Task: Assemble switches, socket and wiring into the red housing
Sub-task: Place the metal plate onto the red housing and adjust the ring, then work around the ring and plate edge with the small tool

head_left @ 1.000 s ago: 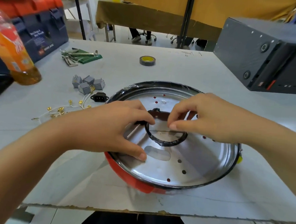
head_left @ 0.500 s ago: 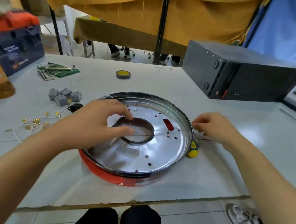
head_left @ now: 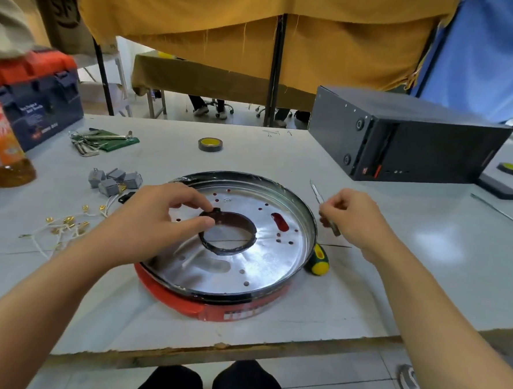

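A round red housing (head_left: pixel 212 310) with a shiny perforated metal plate (head_left: pixel 245 265) set in its top lies on the pale grey table (head_left: pixel 394 278). The left hand (head_left: pixel 154 227) pinches a small tab on the black ring (head_left: pixel 226 249) around the plate's central hole, thumb and forefinger closed on it. The right hand (head_left: pixel 354 217), just off the housing's right rim, holds slim metal tweezers (head_left: pixel 323 207) in curled fingers. A yellow-and-green screwdriver handle (head_left: pixel 318 261) lies beside the rim. To the left sit grey block switches (head_left: pixel 115 179), a small black socket (head_left: pixel 127 197) and white wires with brass terminals (head_left: pixel 67 225). Farther back lie a black-and-yellow tape roll (head_left: pixel 210 145) and a black computer case (head_left: pixel 403 137).
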`<action>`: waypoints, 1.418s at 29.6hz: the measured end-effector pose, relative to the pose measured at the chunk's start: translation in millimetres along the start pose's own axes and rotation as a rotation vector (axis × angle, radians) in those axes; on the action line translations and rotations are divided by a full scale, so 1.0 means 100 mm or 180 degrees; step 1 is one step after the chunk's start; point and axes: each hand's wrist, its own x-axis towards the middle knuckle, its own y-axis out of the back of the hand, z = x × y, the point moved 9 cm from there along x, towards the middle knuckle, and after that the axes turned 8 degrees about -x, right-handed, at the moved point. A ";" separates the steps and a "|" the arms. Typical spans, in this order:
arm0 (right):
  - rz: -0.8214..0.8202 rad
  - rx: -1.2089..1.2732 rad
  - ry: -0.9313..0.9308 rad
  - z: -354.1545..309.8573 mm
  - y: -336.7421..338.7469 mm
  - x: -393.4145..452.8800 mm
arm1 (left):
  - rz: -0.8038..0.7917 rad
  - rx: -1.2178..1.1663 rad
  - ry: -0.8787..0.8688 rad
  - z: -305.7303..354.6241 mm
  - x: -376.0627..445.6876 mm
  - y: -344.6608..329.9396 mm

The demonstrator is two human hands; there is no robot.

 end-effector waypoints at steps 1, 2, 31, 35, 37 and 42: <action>-0.0038 0.0442 0.0099 -0.11 0.02 -0.04 | 0.0048 -0.0082 -0.0032 0.01 -0.01 0.02; -0.0114 0.0768 0.0234 -0.24 0.02 -0.07 | 0.0114 -0.0203 -0.0062 0.01 -0.02 0.04; -0.1902 -0.1770 0.1853 -1.21 -1.19 -0.65 | 0.0262 0.0570 0.1212 -1.32 -0.32 0.56; -0.1920 -0.1719 0.1788 -1.19 -1.18 -0.64 | 0.0271 0.0661 0.1245 -1.36 -0.31 0.52; -0.1910 -0.1727 0.1797 -1.19 -1.18 -0.65 | 0.0256 0.0682 0.1229 -1.36 -0.31 0.51; -0.1924 -0.1788 0.1761 -1.19 -1.18 -0.66 | 0.0305 0.0724 0.1130 -1.32 -0.32 0.52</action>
